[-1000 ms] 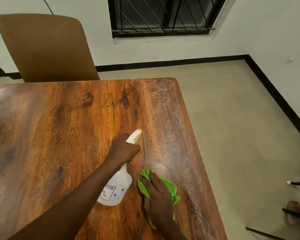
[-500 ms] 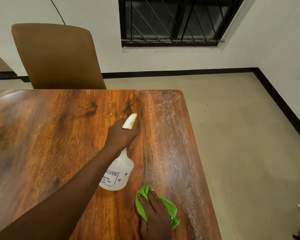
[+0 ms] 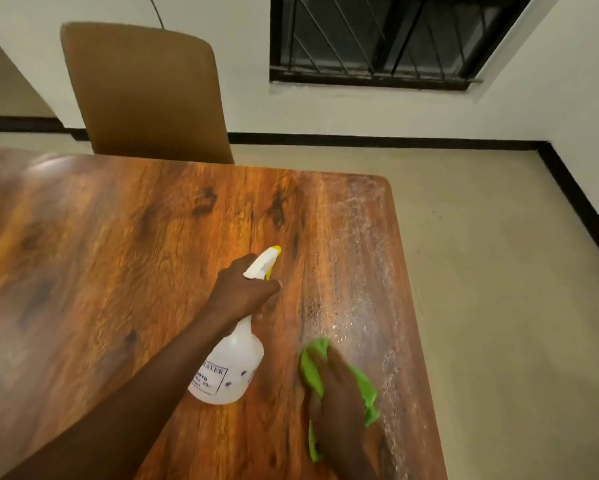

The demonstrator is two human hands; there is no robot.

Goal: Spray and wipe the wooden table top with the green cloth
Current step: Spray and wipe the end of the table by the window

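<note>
Green cloth [image 3: 363, 386] lies on bench [image 3: 100, 254] just right of spray bottle [image 3: 232, 368], right grip [image 3: 339, 403] flat on it, fingers uncurled. Left grip [image 3: 246, 292] grasps bottle neck. Droplet band [image 3: 356, 271] right of bottle, beyond cloth: wipe with long overlapping strokes, even pressure, along grain

Worktop [image 3: 118, 271] of orange-brown wood grain with dark knots, speckled with whitish droplets along its right side. Bright green cloth [image 3: 367, 393]. Translucent white spray bottle [image 3: 235, 362], yellow nozzle tip, dark printed label. Tan chair [image 3: 145, 98]. Beige floor [image 3: 498, 306], black skirting [image 3: 360, 138].
</note>
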